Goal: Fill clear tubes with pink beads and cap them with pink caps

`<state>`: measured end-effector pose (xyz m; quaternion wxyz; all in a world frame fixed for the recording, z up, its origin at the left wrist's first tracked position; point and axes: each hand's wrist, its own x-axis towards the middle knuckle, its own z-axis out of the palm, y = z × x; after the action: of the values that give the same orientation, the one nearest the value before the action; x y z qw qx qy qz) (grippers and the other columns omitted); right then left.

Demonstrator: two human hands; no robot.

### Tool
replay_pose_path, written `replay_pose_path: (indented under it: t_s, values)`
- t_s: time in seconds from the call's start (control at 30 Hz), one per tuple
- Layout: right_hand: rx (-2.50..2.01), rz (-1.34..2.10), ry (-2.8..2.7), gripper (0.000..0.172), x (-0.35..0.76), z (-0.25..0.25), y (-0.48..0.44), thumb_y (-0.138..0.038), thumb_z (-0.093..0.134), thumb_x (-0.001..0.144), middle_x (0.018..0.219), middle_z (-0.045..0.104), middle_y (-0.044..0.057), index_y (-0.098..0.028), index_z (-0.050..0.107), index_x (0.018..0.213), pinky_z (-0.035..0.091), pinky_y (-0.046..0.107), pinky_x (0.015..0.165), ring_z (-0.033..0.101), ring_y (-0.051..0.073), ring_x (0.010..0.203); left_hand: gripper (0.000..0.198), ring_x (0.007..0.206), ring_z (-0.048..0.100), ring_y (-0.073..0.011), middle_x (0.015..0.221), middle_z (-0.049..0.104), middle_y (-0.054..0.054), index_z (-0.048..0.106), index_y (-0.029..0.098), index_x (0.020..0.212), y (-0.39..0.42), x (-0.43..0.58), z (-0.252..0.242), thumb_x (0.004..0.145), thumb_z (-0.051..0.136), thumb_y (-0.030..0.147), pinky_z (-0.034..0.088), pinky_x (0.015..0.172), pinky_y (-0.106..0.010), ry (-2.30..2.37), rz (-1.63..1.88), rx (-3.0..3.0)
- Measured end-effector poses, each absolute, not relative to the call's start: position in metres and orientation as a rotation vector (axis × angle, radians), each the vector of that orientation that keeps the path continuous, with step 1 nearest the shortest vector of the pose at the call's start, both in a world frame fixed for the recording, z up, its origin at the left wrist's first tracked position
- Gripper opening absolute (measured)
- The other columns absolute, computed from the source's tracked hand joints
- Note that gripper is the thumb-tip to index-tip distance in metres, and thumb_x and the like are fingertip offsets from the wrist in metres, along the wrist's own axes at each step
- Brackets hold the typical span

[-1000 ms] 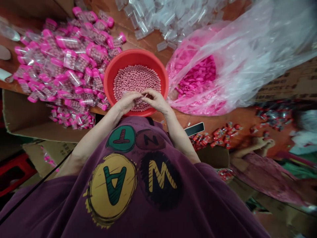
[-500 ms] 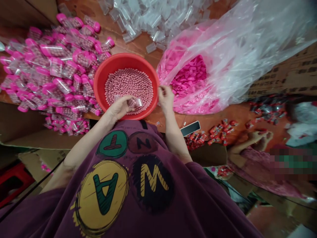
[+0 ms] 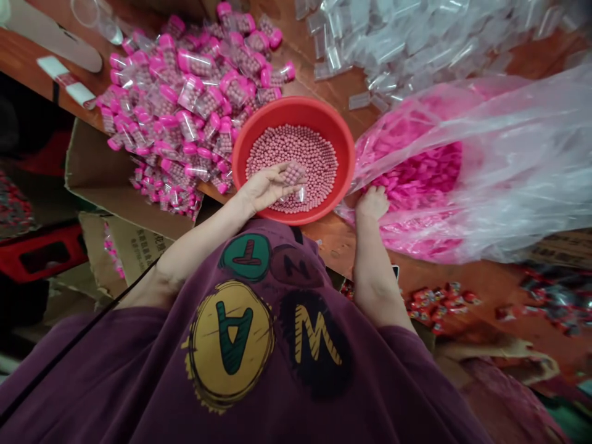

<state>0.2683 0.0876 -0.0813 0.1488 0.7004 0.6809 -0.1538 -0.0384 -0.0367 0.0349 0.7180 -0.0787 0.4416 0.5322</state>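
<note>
A red bowl [image 3: 340,129] holds many small pink beads [image 3: 300,148]. Over its near left part, my left hand [image 3: 269,187] grips clear containers [image 3: 295,176], at least one filled with pink beads. My right hand [image 3: 372,202] is at the near left edge of a clear plastic bag [image 3: 499,154] of bright pink caps [image 3: 430,169]; its fingers are curled, and what they hold, if anything, is hidden. Left of the bowl lies a heap of bead-filled containers with pink caps [image 3: 189,92].
Clear containers [image 3: 398,37] are piled behind the bag. Small red items [image 3: 439,302] lie at the right on the table [image 3: 333,243]. A cardboard box [image 3: 115,185] stands below the heap at left. Part of another person's arm [image 3: 485,350] shows at lower right.
The view has shifted, so the bowl and heap appear farther right. My right hand has moved from beside the bowl's rim to the bag. My left hand's fingers are more extended around the containers.
</note>
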Motion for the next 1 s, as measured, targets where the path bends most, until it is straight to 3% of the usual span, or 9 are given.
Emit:
replay_pose_path:
  t_s: [0.1,0.17,0.23,0.33,0.4,0.5,0.7,0.83,1.0]
  values:
    - [2.011,-0.463,1.969,0.030,0.273,-0.081,0.091,-0.015,0.048,0.109,0.142,0.064,0.026,-0.011,0.070,0.129,0.050,0.044,0.101,0.067,0.027,0.116,0.075,0.126,0.080,-0.0273,0.122,0.081,-0.013,0.060,0.010,0.150,-0.038,-0.038,0.035,0.076,0.056,0.002,0.066,0.110,-0.037,0.962,1.172,-0.140]
    - [2.202,-0.536,1.951,0.025,0.276,-0.078,0.094,-0.018,0.056,0.105,0.137,0.070,0.024,-0.011,0.071,0.123,0.053,0.044,0.104,0.069,0.028,0.116,0.059,0.116,0.082,-0.0241,0.116,0.082,-0.011,0.066,0.011,0.141,-0.039,-0.038,0.036,0.082,0.061,0.005,0.068,0.100,-0.031,0.975,1.174,-0.111]
    - [2.557,-0.671,1.914,0.020,0.274,-0.072,0.094,-0.022,0.055,0.105,0.120,0.076,0.017,-0.015,0.071,0.113,0.056,0.044,0.104,0.072,0.027,0.110,0.038,0.101,0.083,-0.0198,0.108,0.082,-0.009,0.071,0.013,0.127,-0.040,-0.037,0.039,0.089,0.068,0.010,0.067,0.086,-0.026,0.995,1.180,-0.089]
    - [2.881,-1.199,2.004,0.025,0.252,-0.052,0.081,-0.040,0.050,0.108,0.095,0.076,0.007,-0.026,0.070,0.104,0.062,0.043,0.087,0.072,0.023,0.085,0.017,0.081,0.079,-0.0144,0.098,0.081,-0.006,0.073,0.015,0.109,-0.041,-0.032,0.044,0.094,0.079,0.017,0.062,0.070,-0.024,1.037,1.151,-0.071]
    - [2.580,-1.770,2.232,0.032,0.223,-0.033,0.064,-0.055,0.058,0.104,0.092,0.076,0.003,-0.027,0.072,0.108,0.064,0.043,0.077,0.071,0.021,0.076,0.015,0.075,0.076,-0.0118,0.094,0.079,-0.004,0.074,0.016,0.105,-0.040,-0.026,0.046,0.094,0.083,0.017,0.059,0.069,-0.024,1.066,1.119,-0.068]
    - [1.900,-2.207,2.364,0.040,0.174,-0.006,0.042,-0.063,0.071,0.098,0.100,0.080,0.003,-0.028,0.076,0.115,0.068,0.043,0.086,0.075,0.021,0.090,0.012,0.076,0.073,-0.0094,0.091,0.079,-0.002,0.075,0.016,0.105,-0.038,-0.018,0.048,0.095,0.083,0.015,0.058,0.074,-0.023,1.084,1.100,-0.053]
    - [1.715,-2.101,2.545,0.055,0.135,0.015,0.029,-0.079,0.066,0.100,0.106,0.076,0.004,-0.028,0.078,0.117,0.065,0.046,0.101,0.073,0.022,0.101,0.018,0.073,0.069,-0.0086,0.080,0.074,0.001,0.074,0.015,0.099,-0.038,-0.017,0.049,0.092,0.090,0.018,0.052,0.072,-0.021,1.067,1.147,-0.036]
    - [1.710,-2.102,2.547,0.058,0.138,0.022,0.027,-0.079,0.066,0.101,0.116,0.079,0.006,-0.028,0.076,0.127,0.065,0.049,0.102,0.073,0.023,0.103,0.022,0.069,0.067,-0.0081,0.079,0.073,0.001,0.073,0.015,0.099,-0.039,-0.020,0.050,0.092,0.092,0.022,0.047,0.066,-0.022,1.062,1.192,-0.009]
    - [1.705,-1.965,2.677,0.054,0.142,0.030,0.030,-0.078,0.067,0.101,0.111,0.080,0.005,-0.029,0.079,0.121,0.065,0.051,0.102,0.074,0.023,0.101,0.016,0.068,0.065,-0.0070,0.081,0.072,0.002,0.072,0.015,0.100,-0.038,-0.021,0.050,0.097,0.086,0.021,0.047,0.066,-0.021,1.097,1.218,0.010]
